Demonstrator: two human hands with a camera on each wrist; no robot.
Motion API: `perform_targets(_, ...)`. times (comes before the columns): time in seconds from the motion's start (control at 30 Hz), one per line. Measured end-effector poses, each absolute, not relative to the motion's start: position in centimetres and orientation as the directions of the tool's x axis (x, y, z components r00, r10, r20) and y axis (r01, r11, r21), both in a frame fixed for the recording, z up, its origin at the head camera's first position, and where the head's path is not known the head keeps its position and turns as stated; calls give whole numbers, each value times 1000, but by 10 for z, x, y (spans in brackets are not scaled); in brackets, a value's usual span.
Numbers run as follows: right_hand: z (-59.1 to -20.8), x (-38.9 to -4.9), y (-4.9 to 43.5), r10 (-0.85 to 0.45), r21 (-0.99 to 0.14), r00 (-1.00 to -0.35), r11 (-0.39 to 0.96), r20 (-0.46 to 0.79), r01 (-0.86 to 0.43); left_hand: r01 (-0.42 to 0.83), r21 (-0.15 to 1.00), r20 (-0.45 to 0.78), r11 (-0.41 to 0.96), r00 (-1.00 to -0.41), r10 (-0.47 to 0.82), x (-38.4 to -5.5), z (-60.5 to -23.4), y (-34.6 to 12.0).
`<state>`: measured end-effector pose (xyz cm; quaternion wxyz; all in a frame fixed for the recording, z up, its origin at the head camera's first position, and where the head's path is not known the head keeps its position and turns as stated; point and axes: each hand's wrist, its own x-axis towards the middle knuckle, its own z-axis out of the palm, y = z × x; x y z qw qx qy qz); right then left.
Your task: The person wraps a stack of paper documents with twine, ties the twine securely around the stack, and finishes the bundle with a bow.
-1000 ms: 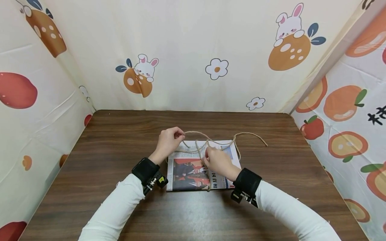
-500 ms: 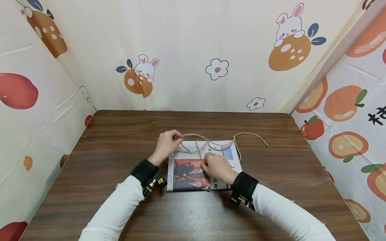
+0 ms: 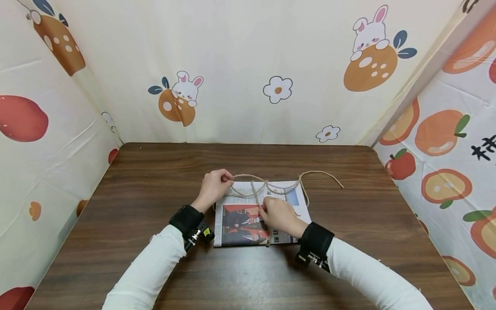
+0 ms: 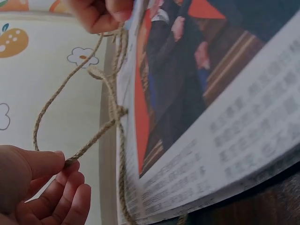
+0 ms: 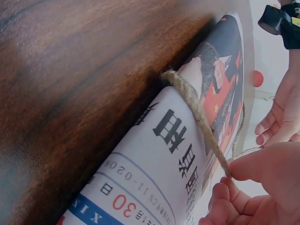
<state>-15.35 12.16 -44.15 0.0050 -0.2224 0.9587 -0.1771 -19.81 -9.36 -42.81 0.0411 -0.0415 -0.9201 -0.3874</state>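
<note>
A folded newspaper bundle point(image 3: 242, 228) lies on the table with jute twine point(image 3: 248, 175) looped across it. At its far left corner my left hand point(image 3: 214, 186) pinches a strand between thumb and fingertips; the left wrist view shows this strand point(image 4: 91, 140) running to a crossing of cords at the newspaper. My right hand point(image 3: 283, 217), over the middle of the bundle, pinches another length. In the right wrist view that twine point(image 5: 199, 110) comes up over the near edge of the paper to my thumb and finger point(image 5: 253, 173). Part of the front page is hidden under my right hand.
A loose twine end point(image 3: 327, 174) trails onto the brown wooden table point(image 3: 155, 172), right of the bundle. Printed curtains point(image 3: 232, 56) enclose the table at the back and both sides. Each wrist wears a black strap with a camera point(image 3: 315, 241).
My left hand has shifted slightly left and nearer to me, lowering the twine arc. My right hand has moved a little toward me along the bundle, still pinching its twine.
</note>
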Motion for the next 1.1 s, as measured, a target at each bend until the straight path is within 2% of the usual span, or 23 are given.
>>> perform_targets(0.53,-435,-153,120,-422,-357,-904,837,61,-415,123,653,66,747,-992,106,-194,-435,-84)
perform_targets(1.1,-433,-152,118,-441,-370,-896,824,57,-429,112,647,-38,754,-983,179,-192,-436,-73)
